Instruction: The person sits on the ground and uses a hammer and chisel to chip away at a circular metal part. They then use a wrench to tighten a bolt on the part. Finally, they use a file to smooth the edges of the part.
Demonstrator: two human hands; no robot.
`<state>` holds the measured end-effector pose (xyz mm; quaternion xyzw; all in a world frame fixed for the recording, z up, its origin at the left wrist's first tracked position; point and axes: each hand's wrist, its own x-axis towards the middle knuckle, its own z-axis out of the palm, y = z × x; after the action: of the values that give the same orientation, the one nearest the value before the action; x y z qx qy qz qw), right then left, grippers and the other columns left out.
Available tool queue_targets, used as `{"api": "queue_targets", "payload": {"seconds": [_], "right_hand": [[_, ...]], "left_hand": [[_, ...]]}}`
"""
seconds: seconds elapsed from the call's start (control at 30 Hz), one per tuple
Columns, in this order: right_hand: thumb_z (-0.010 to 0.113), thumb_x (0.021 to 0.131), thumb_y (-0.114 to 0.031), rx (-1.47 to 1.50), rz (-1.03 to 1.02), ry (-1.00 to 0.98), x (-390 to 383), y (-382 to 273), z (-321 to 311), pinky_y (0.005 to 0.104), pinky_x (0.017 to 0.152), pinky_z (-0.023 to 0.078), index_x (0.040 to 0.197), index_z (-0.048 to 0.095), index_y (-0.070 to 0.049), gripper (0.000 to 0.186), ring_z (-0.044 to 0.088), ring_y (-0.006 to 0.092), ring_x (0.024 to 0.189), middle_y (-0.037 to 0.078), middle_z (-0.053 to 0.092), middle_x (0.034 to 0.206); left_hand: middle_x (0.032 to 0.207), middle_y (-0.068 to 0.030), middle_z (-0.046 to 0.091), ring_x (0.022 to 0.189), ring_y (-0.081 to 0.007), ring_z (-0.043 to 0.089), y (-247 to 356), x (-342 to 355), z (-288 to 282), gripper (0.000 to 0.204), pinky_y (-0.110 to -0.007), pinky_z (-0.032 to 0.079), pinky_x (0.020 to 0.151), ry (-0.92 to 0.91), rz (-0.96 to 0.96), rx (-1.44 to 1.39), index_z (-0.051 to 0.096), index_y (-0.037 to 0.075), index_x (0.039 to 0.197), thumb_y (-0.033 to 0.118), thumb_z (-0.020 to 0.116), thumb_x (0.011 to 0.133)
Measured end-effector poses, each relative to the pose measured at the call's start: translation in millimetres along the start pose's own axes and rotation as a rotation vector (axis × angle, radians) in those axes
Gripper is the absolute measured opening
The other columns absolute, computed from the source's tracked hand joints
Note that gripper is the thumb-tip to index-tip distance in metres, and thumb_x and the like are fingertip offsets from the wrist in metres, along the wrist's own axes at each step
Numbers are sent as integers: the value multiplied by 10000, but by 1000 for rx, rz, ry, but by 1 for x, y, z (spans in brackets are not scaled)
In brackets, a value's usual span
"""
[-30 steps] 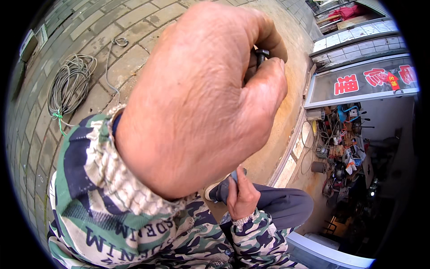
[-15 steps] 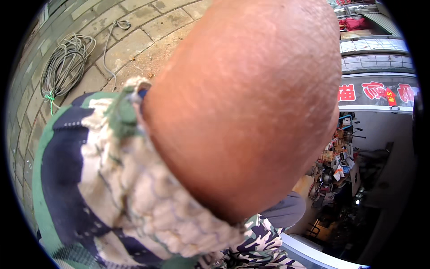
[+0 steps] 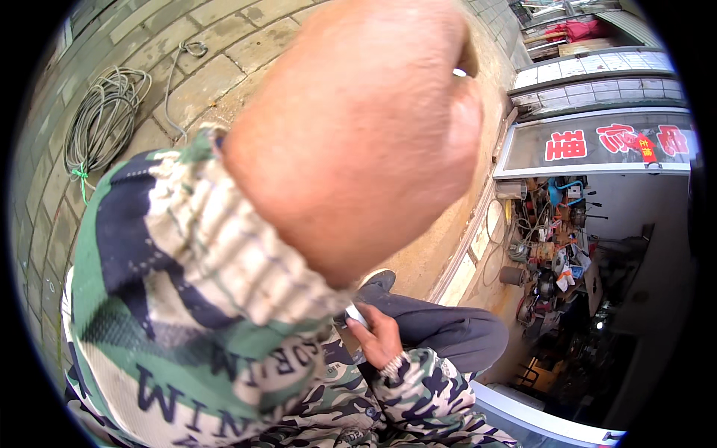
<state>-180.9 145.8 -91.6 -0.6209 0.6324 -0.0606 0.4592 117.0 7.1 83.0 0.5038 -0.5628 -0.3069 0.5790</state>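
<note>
My left hand (image 3: pixel 358 142) is very close to the view, its back turned toward me and blurred. Its fingers curl away out of sight, and a small white tip (image 3: pixel 459 72) shows beside the thumb. What it belongs to is hidden. Around the wrist sits the ribbed cuff of a green, navy and cream sleeve (image 3: pixel 224 246). Lower down, over my lap, my right hand (image 3: pixel 381 337) is closed around a small flat object (image 3: pixel 357 316) with a white edge. The left sleeve covers part of that object, so its kind cannot be made out.
A coiled grey cable (image 3: pixel 104 123) lies on the paving at the left, tied with green string. My bent leg in dark trousers (image 3: pixel 441 328) stretches right, above it a dark shoe (image 3: pixel 379 279). An open doorway at the right holds cluttered machine parts (image 3: pixel 549 261) beneath a glass sign panel (image 3: pixel 597 142).
My left hand has drawn back toward the left and takes up less of the view. My right hand, its flat object and the shoe now show below it.
</note>
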Motion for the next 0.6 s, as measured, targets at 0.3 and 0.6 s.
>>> {"api": "queue_targets", "payload": {"seconds": [0.3, 0.6], "right_hand": [[695, 904, -26, 315, 23, 234, -52, -56, -79, 243, 763, 512, 1245, 614, 67, 363, 610, 71, 845, 75, 702, 959], [705, 891, -99, -84, -274, 198, -24, -57, -79, 352, 731, 565, 1220, 649, 20, 355, 747, 320, 852, 233, 717, 932]], "left_hand": [[815, -31, 658, 722, -69, 595, 0, 6, -12, 237, -208, 492, 624, -81, -102, 72, 678, -39, 1114, 144, 607, 982], [844, -44, 663, 757, -80, 608, -12, 12, 6, 258, -220, 505, 648, -137, -162, -13, 673, -47, 1123, 164, 622, 985]]}}
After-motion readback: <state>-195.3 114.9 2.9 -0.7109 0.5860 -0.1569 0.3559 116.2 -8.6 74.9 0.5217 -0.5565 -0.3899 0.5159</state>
